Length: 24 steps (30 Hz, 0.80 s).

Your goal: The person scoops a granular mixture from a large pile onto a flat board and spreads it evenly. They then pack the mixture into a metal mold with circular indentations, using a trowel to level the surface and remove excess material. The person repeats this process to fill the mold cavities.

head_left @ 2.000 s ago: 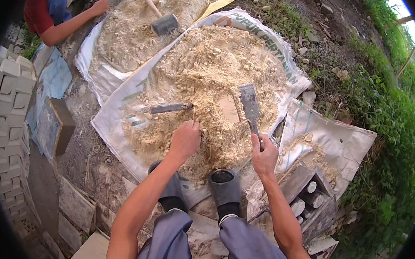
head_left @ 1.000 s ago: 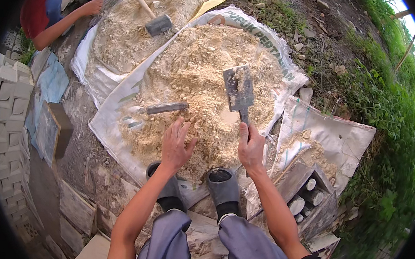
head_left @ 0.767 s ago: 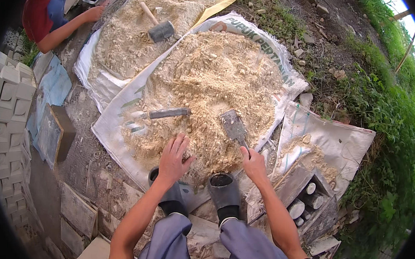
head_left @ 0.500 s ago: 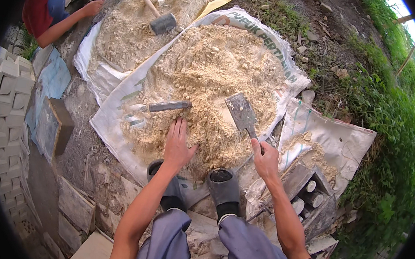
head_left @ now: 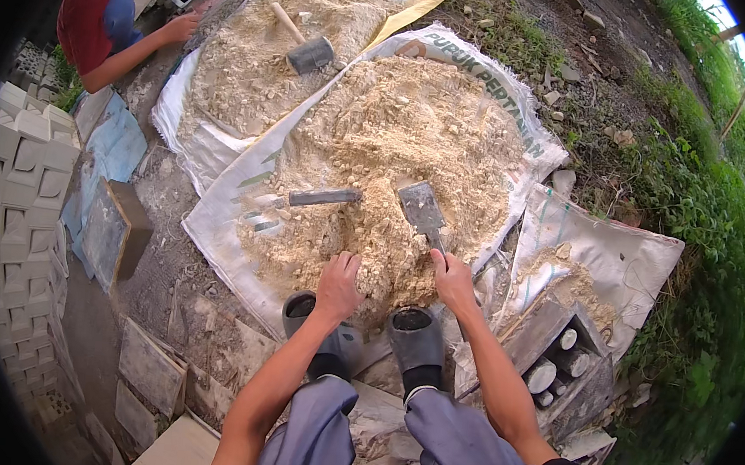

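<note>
Dry pale-yellow powder with small lumps (head_left: 398, 113) is heaped on a white woven sack (head_left: 235, 190). My right hand (head_left: 454, 283) is closed round the handle of a flat, square-bladed trowel (head_left: 422, 206); its grey blade lies against the heap. At the heap's near edge is my left hand (head_left: 340, 286), its fingers curled and drawn together against the powder; whatever is under them is hidden. A dark bar-like tool with a pale end (head_left: 325, 196) lies on the powder just beyond that hand.
A mallet (head_left: 310, 55) rests on a second powder pile. At left are stacked pale blocks (head_left: 28, 152) and a wooden-sided block (head_left: 122, 232). A box holding cylinders (head_left: 581, 338) stands at right. Another person's arm (head_left: 143, 52) shows upper left. My boots (head_left: 417, 339) touch the sack's near edge.
My left hand has pulled back toward me and its fingers, flat and spread before, are now curled. The trowel has moved slightly toward the heap's middle. The whole view has shifted a little.
</note>
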### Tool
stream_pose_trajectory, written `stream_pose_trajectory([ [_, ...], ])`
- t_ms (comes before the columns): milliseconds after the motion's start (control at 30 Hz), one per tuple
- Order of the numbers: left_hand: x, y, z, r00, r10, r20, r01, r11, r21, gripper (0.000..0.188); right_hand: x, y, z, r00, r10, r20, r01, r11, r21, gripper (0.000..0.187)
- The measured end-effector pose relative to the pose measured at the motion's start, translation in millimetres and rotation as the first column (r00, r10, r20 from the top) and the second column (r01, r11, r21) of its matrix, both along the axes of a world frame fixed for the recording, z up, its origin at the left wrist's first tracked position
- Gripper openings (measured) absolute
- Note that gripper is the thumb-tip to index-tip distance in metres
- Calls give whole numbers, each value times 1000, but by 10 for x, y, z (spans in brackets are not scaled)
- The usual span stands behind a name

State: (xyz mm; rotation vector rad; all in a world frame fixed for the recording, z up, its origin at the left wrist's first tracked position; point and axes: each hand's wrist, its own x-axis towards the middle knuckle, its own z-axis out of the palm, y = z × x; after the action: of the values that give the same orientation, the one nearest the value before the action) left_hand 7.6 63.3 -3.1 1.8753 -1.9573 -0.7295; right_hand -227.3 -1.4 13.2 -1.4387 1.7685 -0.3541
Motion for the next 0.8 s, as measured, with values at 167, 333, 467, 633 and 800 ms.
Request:
stream_pose_trajectory([
  [167,162,-178,-151,923,238,-302,-255,967,-18,52,30,6,-2,1000,26,-6,-26,999,43,53],
  [333,160,-577,289,788,430,-441,-452,890,60,43,-56,7,18,1000,14,-19,-13,998,64,54],
  [467,119,-955,454,845,310,-436,-278,951,137,49,-63,12,-31,1000,-6,-6,6,1000,22,55],
  [633,-92,-1364,680,885,111,-452,-59,990,128,50,-52,77,130,991,-111,-70,107,992,-64,54],
  [800,-39,-1013,464,904,179,-388,-240,964,-113,50,-237,-269,754,990,-106,-95,80,966,-244,54],
])
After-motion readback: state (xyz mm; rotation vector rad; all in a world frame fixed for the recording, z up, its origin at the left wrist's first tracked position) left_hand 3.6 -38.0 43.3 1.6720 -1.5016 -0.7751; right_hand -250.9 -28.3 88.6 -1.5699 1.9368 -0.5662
